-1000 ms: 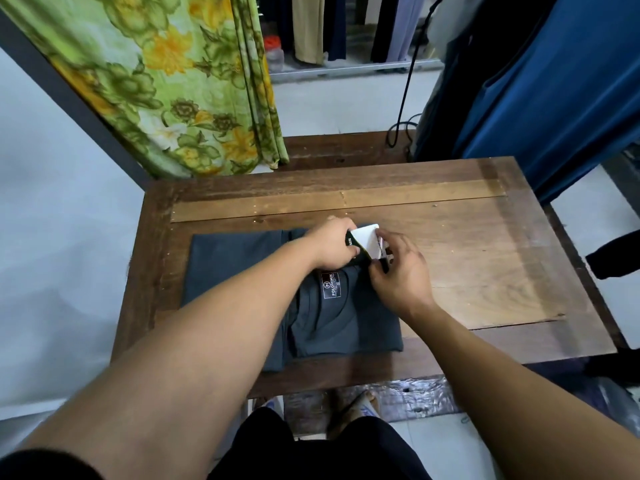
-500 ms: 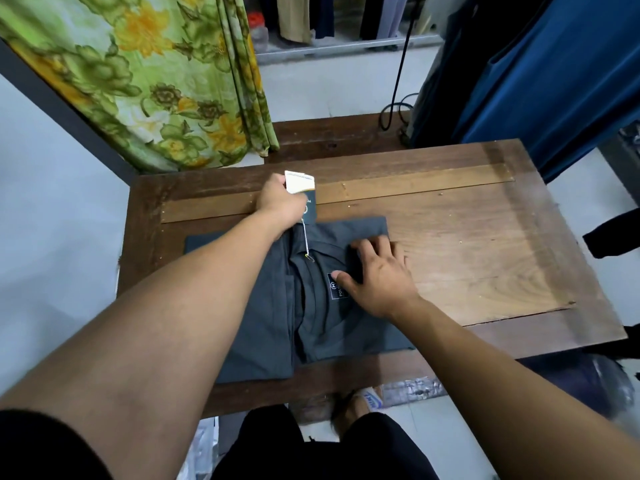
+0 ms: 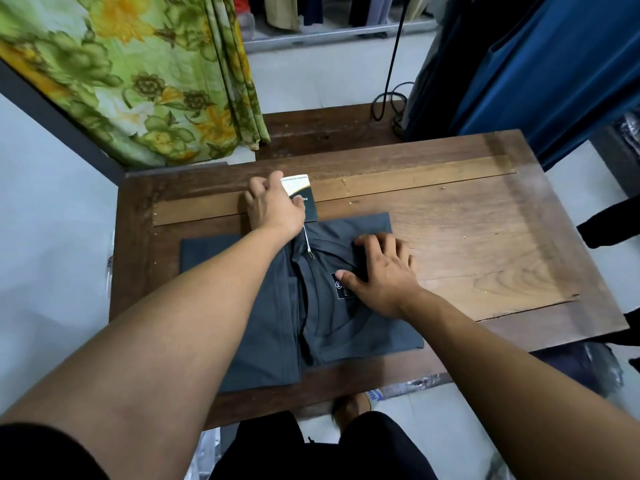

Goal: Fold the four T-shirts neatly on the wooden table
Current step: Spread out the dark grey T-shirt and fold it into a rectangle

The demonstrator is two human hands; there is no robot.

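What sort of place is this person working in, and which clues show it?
Probably a clothing shop or garment workroom. The grey T-shirt on the wooden table carries a card hang tag, garments hang along a rail behind, and blue cloth hangs at the right.

T-shirt (image 3: 363,327) lies on the desk (image 3: 485,237), near left half. Hang tag (image 3: 306,204) sits past its far edge, in left grip (image 3: 273,206); right grip (image 3: 384,275) atop T-shirt.
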